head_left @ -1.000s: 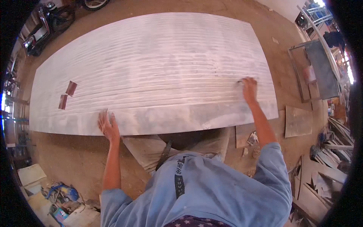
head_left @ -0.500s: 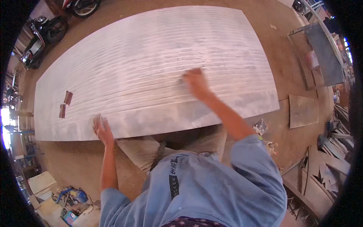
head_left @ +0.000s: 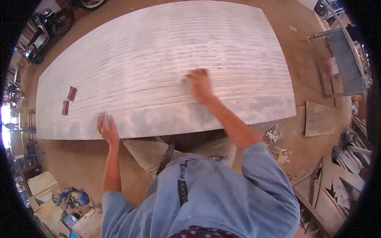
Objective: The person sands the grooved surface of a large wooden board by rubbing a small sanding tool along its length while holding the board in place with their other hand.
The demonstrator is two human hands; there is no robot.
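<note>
A large whitish ribbed panel [head_left: 151,75] spans the view, its long grooves running left to right. My right hand [head_left: 201,85] is closed and pressed on its ribs, right of the panel's middle. A dark edge of sandpaper [head_left: 185,81] shows beside the fingers; the rest is hidden under them, and the hand is slightly blurred. My left hand [head_left: 107,127] lies flat near the panel's near edge, fingers stretched out, holding nothing. To its upper left, two small reddish-brown pieces [head_left: 72,93] that look like sandpaper rest on the panel. Pencil-like marks show beyond my right hand.
Motorbikes [head_left: 43,37] stand at the far left. On the right are a grey metal frame [head_left: 347,63], a flat board [head_left: 318,119] on the brown floor and a pile of scrap strips [head_left: 345,174]. A blue tool with cables [head_left: 77,197] sits at the lower left.
My right hand has slid slightly left across the ribs. My left hand stays flat by the near edge. The view has shifted, so the panel's near edge appears higher.
</note>
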